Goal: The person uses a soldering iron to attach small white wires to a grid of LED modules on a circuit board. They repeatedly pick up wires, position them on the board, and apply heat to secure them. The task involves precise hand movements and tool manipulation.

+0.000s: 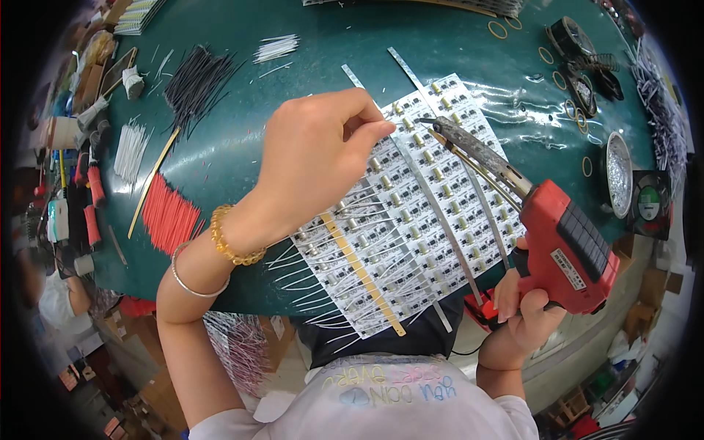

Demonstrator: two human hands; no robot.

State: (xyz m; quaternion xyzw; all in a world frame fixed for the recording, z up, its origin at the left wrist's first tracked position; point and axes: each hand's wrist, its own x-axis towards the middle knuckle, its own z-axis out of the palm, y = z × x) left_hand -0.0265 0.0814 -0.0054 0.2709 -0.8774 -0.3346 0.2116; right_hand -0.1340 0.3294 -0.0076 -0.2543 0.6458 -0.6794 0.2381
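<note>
A white panel of small circuit boards (pixel 455 249), dotted with rows of parts, lies at a slant by the table's near edge. Thin white wires (pixel 304 290) stick out along its left side. My left hand (pixel 315 154) is over the panel's upper left, thumb and forefinger pinched together; what is between them is too small to make out. In my right hand (pixel 524 312) is a red soldering gun (pixel 568 253), its dark tip near the panel's upper part, just right of the left fingertips. Metal strips (pixel 440 209) and a yellow strip (pixel 363 275) lie across the panel.
Bundles of black wires (pixel 194 84), red wires (pixel 169 213) and white wires (pixel 132 150) lie on the green table (pixel 242 154) at left. At right are a soldering iron stand (pixel 576 44), a metal bowl (pixel 620 176), a small fan (pixel 650 205) and several rubber bands (pixel 559 79).
</note>
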